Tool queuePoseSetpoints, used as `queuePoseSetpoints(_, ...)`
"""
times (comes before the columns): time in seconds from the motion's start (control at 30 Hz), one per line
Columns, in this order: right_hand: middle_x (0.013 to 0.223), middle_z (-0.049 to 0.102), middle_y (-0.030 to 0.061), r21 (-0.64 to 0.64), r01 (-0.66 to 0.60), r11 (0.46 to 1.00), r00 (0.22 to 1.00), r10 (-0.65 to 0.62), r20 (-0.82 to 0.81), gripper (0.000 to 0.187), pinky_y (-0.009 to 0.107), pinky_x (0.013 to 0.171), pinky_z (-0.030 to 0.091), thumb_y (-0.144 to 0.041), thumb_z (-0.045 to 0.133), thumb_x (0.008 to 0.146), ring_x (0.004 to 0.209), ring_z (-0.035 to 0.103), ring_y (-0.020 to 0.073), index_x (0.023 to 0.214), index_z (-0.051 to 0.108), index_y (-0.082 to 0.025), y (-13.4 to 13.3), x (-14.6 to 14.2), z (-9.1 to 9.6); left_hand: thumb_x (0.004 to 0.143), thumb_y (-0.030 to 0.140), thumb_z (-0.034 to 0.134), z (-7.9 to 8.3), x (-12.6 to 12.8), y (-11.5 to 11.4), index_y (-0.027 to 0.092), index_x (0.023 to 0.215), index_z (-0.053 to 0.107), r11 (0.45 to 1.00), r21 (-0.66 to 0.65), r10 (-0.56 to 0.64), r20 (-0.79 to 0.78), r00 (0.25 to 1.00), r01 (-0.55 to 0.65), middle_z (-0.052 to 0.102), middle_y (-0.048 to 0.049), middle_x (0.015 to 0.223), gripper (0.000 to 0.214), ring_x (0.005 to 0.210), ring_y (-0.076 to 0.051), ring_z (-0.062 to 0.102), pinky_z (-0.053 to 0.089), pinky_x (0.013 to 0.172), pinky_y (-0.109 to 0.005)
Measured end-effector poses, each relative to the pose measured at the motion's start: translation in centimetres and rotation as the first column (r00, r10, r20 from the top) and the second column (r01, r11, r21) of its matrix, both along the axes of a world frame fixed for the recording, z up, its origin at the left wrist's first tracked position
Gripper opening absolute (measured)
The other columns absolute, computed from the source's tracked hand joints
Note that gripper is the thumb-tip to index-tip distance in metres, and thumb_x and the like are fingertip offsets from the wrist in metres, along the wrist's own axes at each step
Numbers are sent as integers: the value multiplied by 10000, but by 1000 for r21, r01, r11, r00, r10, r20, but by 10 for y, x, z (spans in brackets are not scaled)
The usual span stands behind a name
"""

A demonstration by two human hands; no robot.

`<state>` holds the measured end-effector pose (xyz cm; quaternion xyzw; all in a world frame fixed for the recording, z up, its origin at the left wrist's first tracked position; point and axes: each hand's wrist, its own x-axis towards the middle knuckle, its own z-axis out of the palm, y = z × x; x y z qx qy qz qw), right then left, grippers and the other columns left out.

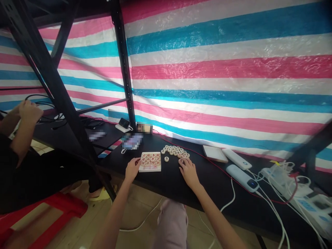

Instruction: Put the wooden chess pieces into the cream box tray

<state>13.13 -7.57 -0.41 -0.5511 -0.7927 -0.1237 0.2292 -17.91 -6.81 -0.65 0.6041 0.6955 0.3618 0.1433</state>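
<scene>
My left hand (pixel 132 169) grips the left side of a shallow white box (pixel 157 169) on the black table. Rows of round Chinese chess pieces (pixel 150 159) with red characters lie in its far part, and red lines show on the bare near part. My right hand (pixel 189 173) is lowered to the tabletop right of the box, its fingertips on a Chinese chess piece (pixel 181 161) that they partly cover. Just beyond those fingers, several loose pieces (pixel 175 150) with dark characters form a cluster. One single piece (pixel 166 159) lies between box and cluster.
A white lid-like tray (pixel 215 153), two power banks (pixel 242 178) and a cluttered power strip (pixel 306 204) with white cables stand to the right. A red cable (pixel 192 148) crosses the table (pixel 168 183). At left, beyond a black metal post (pixel 75 128), another person's hands (pixel 29 110) hold black cables.
</scene>
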Motion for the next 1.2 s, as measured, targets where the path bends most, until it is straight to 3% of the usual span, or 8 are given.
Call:
queuePoseSetpoints(0.2,1133,584,51,-115,-256,960,936,217,-279,147,339,868,419,-176,509,816,1077,497,191,922,604,-214,-15,-2,-8,811,355,437,0,2,0,170,992,642,1000,0,2,11,1000,-2,625,-48,833,330,722,-148,557,413,646,-240)
queuePoseSetpoints(0.4,882,648,35,-160,-322,933,833,199,-516,145,289,738,474,-181,509,791,780,596,155,893,611,-199,-7,-24,-3,813,345,442,0,2,-2,178,989,646,1000,9,0,22,1000,0,633,-49,850,317,739,-148,561,410,646,-237)
queuePoseSetpoints(0.53,839,666,27,-135,-380,915,734,209,-647,156,273,699,479,-226,524,787,707,596,146,891,639,-203,-3,-68,12,815,336,446,1,2,-3,179,985,649,1000,-4,9,38,999,-8,641,-51,881,307,769,-151,569,417,673,-241)
queuePoseSetpoints(0.63,845,675,22,-142,-482,865,710,290,-641,163,268,728,466,-216,549,776,749,598,152,895,660,-215,0,-110,23,820,343,444,2,3,-3,179,992,648,1000,-8,11,38,999,-11,643,-51,877,313,773,-153,572,418,677,-244)
queuePoseSetpoints(0.77,836,678,23,-200,-545,814,745,361,-561,180,280,775,442,-171,605,737,789,600,164,896,676,-212,13,-149,23,831,339,430,2,3,-5,179,1030,641,1000,9,-2,27,1000,2,642,-55,896,331,802,-160,578,417,689,-248)
queuePoseSetpoints(1.03,789,685,8,-197,-731,654,634,542,-552,214,235,755,441,-96,510,798,758,607,132,762,695,-198,20,-163,18,848,313,395,2,1,-4,178,1005,648,999,33,-28,39,999,26,637,-63,931,327,851,-166,577,420,737,-258)
queuePoseSetpoints(1.1,821,684,15,-194,-729,657,642,556,-529,231,238,788,433,-104,500,810,797,602,131,727,695,-194,18,-166,18,842,304,406,2,1,-4,170,1000,647,999,30,-19,45,999,17,638,-65,940,318,847,-165,576,419,743,-258)
queuePoseSetpoints(1.2,912,671,32,-176,-671,720,690,520,-503,221,261,845,416,-139,504,820,885,581,141,735,700,-194,18,-164,21,840,303,410,2,3,-5,173,994,650,1000,21,-5,45,999,4,642,-63,947,313,852,-167,573,418,740,-259)
